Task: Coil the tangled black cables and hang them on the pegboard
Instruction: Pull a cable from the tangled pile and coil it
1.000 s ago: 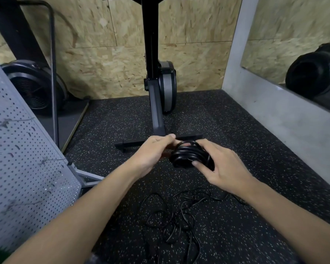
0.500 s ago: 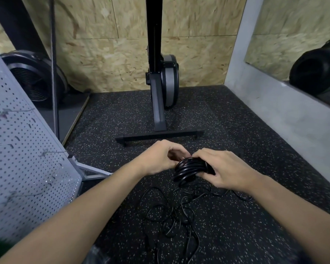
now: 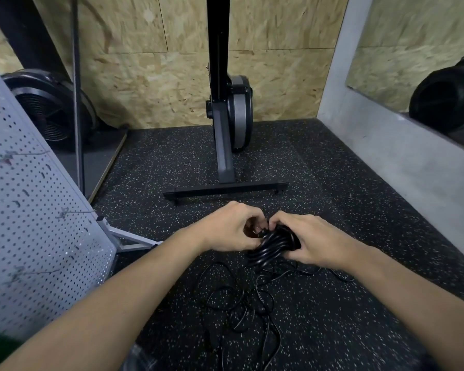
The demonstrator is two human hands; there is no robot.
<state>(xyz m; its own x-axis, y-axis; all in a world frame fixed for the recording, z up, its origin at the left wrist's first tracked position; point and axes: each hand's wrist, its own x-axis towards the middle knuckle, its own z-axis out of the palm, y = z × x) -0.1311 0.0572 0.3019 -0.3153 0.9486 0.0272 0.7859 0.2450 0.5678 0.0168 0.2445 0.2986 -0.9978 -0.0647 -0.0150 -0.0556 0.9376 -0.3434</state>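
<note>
A tight coil of black cable (image 3: 272, 246) sits between my two hands, above the speckled black floor. My right hand (image 3: 310, 241) grips the coil's right side with curled fingers. My left hand (image 3: 229, 228) pinches the cable at the coil's upper left. Below the coil, a loose tangle of thin black cables (image 3: 247, 303) lies spread on the floor. The grey pegboard (image 3: 24, 223) leans at the left, with several metal hooks (image 3: 65, 213) sticking out of it.
An upright black exercise machine (image 3: 225, 111) with a crossbar foot (image 3: 225, 190) stands just beyond my hands. A round fan wheel (image 3: 48, 108) sits at the back left. A grey wall with a mirror (image 3: 418, 145) runs along the right. The pegboard's white stand leg (image 3: 129, 238) reaches onto the floor.
Both hands and the coil have dropped lower and closer to the tangle on the floor. The coil has turned so its loops show edge-on, and my fingers have closed in over its top.
</note>
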